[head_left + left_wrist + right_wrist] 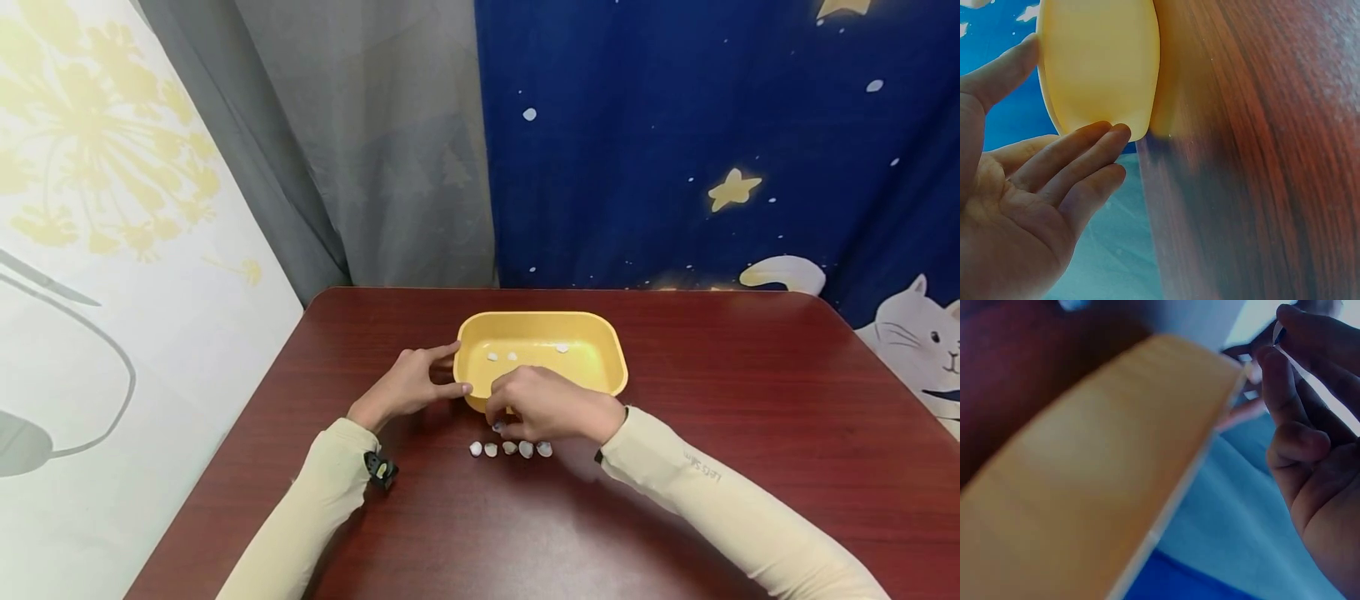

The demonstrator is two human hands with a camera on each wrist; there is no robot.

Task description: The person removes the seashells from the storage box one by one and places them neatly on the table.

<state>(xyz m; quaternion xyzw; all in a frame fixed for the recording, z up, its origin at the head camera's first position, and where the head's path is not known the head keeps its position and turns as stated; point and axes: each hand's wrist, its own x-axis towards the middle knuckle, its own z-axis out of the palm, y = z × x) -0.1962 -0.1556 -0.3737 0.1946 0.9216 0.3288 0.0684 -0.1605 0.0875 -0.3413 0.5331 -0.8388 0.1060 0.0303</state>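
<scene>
A yellow plastic tub [542,320] sits on the table in front of me. My left hand [408,383] is at the tub's left end, fingers spread and nearly straight, thumb tip at the near rim. In the left wrist view its fingertips [1121,132] lie against the tub's outer end wall. Over the tub's near side, my right hand [542,406] pinches a small seashell [1279,332] between thumb and finger. Just below that hand several small pale seashells [526,450] lie in a row on the table. Inside the tub are a few white shells [562,348].
The dark red wooden table [720,375] reaches back to a grey curtain [375,150] and a blue starry curtain [637,167]. A white wall with a yellow plant pattern [97,150] borders the table's left side.
</scene>
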